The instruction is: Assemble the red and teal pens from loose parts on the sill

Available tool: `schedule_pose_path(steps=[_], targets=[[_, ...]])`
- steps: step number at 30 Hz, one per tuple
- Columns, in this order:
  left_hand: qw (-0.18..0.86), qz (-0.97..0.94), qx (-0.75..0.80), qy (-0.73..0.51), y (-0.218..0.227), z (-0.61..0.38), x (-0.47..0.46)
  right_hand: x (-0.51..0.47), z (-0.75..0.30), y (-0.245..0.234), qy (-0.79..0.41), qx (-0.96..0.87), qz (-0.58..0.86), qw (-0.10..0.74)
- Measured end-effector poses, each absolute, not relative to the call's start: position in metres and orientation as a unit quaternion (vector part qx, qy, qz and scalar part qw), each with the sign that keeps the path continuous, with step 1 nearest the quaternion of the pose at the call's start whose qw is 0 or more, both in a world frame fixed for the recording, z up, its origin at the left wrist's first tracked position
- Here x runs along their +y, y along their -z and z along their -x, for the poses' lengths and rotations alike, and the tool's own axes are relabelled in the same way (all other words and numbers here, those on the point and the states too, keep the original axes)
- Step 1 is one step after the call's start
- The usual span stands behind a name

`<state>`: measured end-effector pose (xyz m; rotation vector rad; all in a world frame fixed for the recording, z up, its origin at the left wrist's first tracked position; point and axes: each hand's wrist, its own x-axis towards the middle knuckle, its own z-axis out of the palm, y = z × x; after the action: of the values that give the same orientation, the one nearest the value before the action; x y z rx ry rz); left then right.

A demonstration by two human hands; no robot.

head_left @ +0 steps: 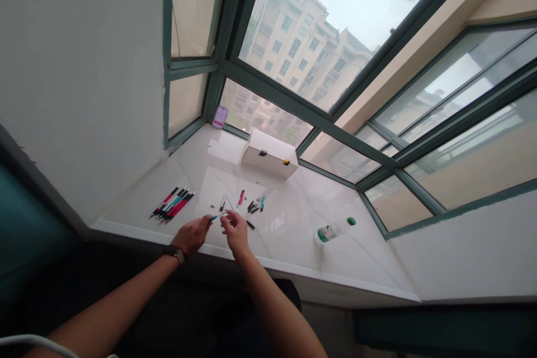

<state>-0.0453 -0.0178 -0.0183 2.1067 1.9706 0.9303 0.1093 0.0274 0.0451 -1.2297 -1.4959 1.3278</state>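
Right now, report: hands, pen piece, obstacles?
Left hand gripping teal pen piece. Right hand at its thin end. Loose parts just beyond; bottle off right.

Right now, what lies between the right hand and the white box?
In the head view, loose pen parts lie there, including a pink-and-black piece.

"What does the person wear on the left wrist (178, 254)?"

"A wristwatch (179, 257) with a dark band and a pale, squarish case."

"And elsewhere on the arms?"

"The left hand (192, 236) and right hand (236, 233) are bare, as is the right forearm (272, 291) down to the picture's edge."

"That white cable (37, 338)?"

"It curves across the left forearm (113, 296); whether it's worn, one can't tell."
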Motion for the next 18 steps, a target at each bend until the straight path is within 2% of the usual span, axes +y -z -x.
schedule_pose_path(steps=[4, 11, 18], targets=[[0.054, -0.701, 0.645, -0.3, 0.017, 0.046, -0.018, 0.027, -0.1, -0.046, -0.52, -0.576, 0.47, 0.42], [0.044, -0.708, 0.643, -0.29, 0.018, 0.048, -0.019, 0.027, -0.099, -0.053, -0.47, -0.628, 0.458, 0.419], [0.058, -0.707, 0.63, -0.317, 0.015, 0.047, -0.017, 0.051, -0.111, -0.083, -0.441, -0.622, 0.468, 0.447]])
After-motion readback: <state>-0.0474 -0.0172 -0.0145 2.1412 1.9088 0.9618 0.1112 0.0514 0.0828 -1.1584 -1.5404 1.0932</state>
